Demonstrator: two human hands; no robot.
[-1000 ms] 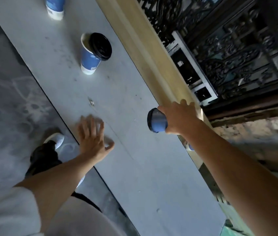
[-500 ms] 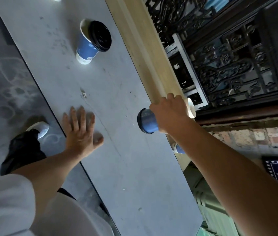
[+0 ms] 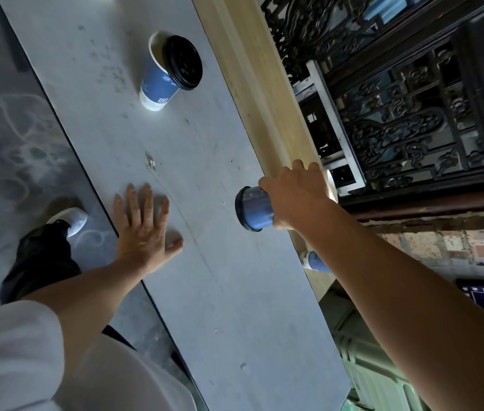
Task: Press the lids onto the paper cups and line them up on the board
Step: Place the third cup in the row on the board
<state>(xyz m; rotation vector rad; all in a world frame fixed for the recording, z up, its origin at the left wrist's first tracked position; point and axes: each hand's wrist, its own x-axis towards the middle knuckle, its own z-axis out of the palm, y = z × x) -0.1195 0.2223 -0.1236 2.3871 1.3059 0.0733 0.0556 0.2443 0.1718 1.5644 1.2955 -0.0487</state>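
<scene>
Blue lidded paper cup (image 3: 254, 210) at frame centre, gripped by the right hand (image 3: 294, 197), fingers curled round it; left hand (image 3: 143, 232) lies flat, fingers straight, on the grey board (image 3: 234, 307)

The flat board (image 3: 175, 277) is pale grey, marked with darker smudges and specks. At upper centre, a blue paper cup (image 3: 157, 84) has a white base band and a white rim, with a glossy black plastic lid (image 3: 183, 66). The second blue paper cup (image 3: 255, 210), at mid-frame, has a black lid rim. The third blue paper cup (image 3: 314, 261), right of centre, also has a white base band. The wooden beam (image 3: 252, 84) is pale yellow. The carved screen (image 3: 397, 129) at upper right is black scrollwork. The floor (image 3: 12, 129) at left is dark grey with white swirls.
</scene>
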